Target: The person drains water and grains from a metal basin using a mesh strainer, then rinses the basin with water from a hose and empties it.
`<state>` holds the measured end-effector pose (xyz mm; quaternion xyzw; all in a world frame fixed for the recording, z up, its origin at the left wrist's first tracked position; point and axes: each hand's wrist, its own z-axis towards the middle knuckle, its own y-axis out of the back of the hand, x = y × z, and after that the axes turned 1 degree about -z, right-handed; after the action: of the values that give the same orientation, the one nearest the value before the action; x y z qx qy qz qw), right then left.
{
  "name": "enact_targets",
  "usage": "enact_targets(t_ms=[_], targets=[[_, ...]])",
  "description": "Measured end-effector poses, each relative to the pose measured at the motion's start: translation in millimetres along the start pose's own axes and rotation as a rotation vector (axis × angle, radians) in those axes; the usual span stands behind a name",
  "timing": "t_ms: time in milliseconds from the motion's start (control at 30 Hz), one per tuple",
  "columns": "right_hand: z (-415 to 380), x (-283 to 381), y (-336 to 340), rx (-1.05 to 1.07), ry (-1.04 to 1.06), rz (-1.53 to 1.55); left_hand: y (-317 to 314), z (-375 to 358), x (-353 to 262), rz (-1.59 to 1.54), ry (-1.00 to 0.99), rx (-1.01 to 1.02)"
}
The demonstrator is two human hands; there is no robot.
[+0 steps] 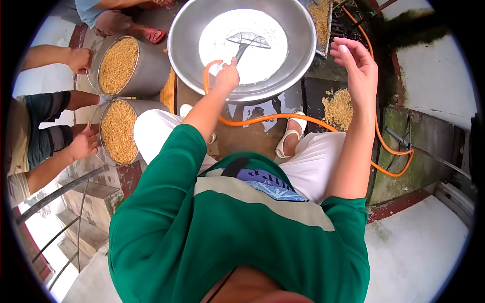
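My left hand (pixel 227 78) is closed around the dark handle of a skimmer (pixel 248 39), at the near side of a large metal basin (pixel 179 55). The skimmer's round mesh head lies over the white contents (pixel 217 43) of the basin. An orange hose (pixel 252 121) curls up beside my left hand, its end close to the fingers; whether I also grip it is unclear. My right hand (pixel 357 63) is raised to the right of the basin, holding nothing, with its fingers apart and slightly bent.
Two metal buckets of yellow grain (pixel 118 65) stand at the left, with a person's hand (pixel 81 60) and another hand (pixel 83 144) at them. Someone in red sandals (pixel 154 35) is at top left. Grain (pixel 338 108) lies beside the hose on the right.
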<state>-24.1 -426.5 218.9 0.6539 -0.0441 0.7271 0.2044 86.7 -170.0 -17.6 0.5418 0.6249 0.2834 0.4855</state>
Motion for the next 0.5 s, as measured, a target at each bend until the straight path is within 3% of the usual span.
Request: enact_targets(t_ms=[133,200,233,300,367,433,500], targets=[[6,-2,-2,-0.007,0.002,0.035,-1,3,-2,0.000,-0.096,-0.044],[11,-3,-5,-0.005,0.009,0.052,-15,13,8,-0.231,-0.206,-0.324],[12,-5,-6,0.002,0.020,0.042,-8,12,5,-0.231,-0.207,-0.329],[14,-11,-11,0.012,0.025,0.057,23,-6,-13,-1.424,0.087,0.222],[13,-13,-16,0.035,-0.005,0.011,56,-36,-34,-1.614,0.120,0.237],[10,-13,-23,0.048,-0.029,-0.094,68,-49,-36,-2.072,0.132,0.542],[9,-21,-28,0.154,-0.071,-0.176,78,-70,-45,-2.095,0.137,0.540]])
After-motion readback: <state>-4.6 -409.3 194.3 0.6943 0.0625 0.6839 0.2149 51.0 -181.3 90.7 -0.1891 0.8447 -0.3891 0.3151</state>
